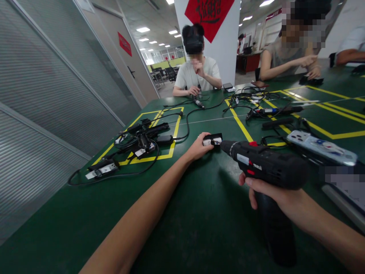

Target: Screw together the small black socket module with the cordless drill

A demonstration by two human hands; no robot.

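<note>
My right hand (270, 190) is wrapped round the handle of a black cordless drill (268, 163) with red buttons. The drill points left, its chuck right beside a small black case with a white label (212, 140). Whether the bit touches the case cannot be made out. My left hand (201, 145) grips that case from its left side and steadies it against the green table (199, 213). The fingertips on the far side of the case are partly hidden.
Black adapters and cables (145, 139) lie piled inside yellow tape on the left. A phone in a clear case (322, 146), more cables and a pen-like tool (273, 110) lie at right. Two people (211, 70) sit across the table.
</note>
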